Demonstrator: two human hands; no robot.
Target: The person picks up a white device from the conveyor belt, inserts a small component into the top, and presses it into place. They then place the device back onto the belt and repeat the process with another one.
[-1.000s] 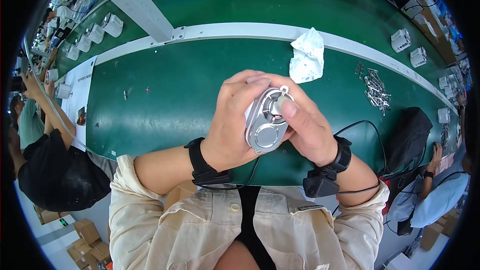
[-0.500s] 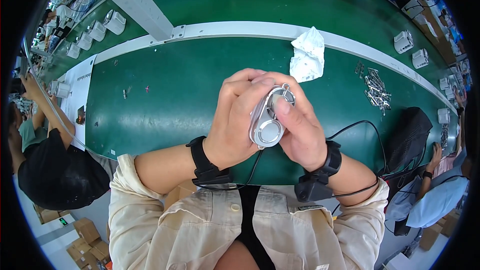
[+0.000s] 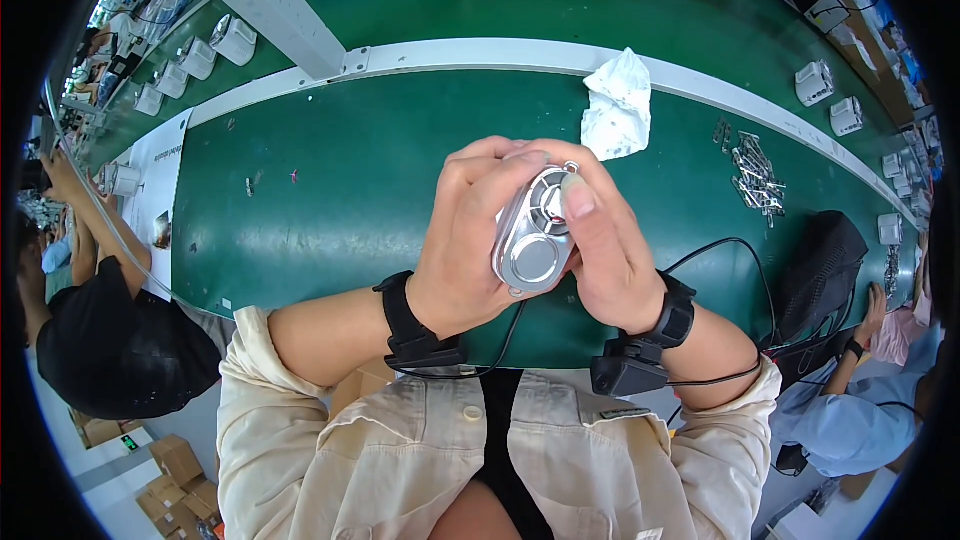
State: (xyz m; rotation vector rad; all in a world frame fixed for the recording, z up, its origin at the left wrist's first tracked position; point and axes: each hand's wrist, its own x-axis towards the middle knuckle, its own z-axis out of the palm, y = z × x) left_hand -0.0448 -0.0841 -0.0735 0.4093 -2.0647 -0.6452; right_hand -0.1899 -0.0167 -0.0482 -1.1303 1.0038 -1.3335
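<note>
While the left hand (image 3: 462, 230) is cradling the silver device (image 3: 530, 232) above the green table's (image 3: 340, 200) near edge, the right hand (image 3: 612, 260) is gripping it too (steady, even support seems wisest).

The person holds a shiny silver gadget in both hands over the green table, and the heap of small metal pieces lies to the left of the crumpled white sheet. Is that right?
Not quite: the heap of small metal pieces lies to the right of the crumpled white sheet, as the head view shows. The left hand and right hand do hold the silver gadget over the green table.
</note>
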